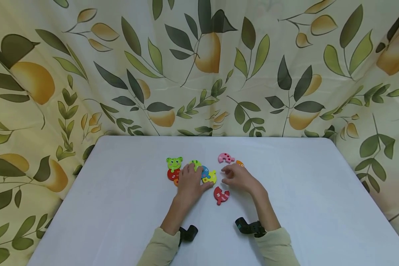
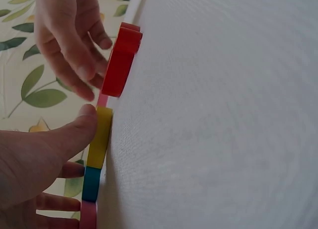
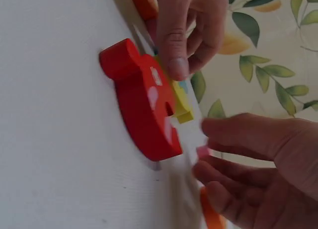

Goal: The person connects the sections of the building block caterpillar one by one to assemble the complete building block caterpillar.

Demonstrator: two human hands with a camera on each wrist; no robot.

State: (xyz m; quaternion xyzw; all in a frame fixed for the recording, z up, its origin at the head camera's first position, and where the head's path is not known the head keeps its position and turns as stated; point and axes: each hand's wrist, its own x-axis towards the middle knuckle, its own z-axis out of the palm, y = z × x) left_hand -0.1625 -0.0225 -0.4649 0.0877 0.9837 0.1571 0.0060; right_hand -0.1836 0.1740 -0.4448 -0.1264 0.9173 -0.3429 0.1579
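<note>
My left hand (image 1: 190, 183) lies over a row of joined puzzle pieces, fingers extended, with the thumb right at the yellow piece (image 2: 101, 139). From under it show a green animal-head piece (image 1: 174, 163), a red piece (image 1: 173, 174), a light green piece (image 1: 195, 163) and a blue piece (image 1: 205, 171); the others there are hidden. Just right of the yellow piece, my right hand (image 1: 241, 178) hovers with bent, parted fingers and nothing between them. A loose red piece (image 3: 141, 105) with a knob and a notch lies nearer me, between the hands.
Beyond the right hand lie a pink spotted piece (image 1: 224, 158) and an orange piece (image 1: 240, 163), partly covered by that hand. Everything rests on a white table (image 1: 119, 207). A leaf-patterned curtain (image 1: 193, 92) hangs behind its far edge.
</note>
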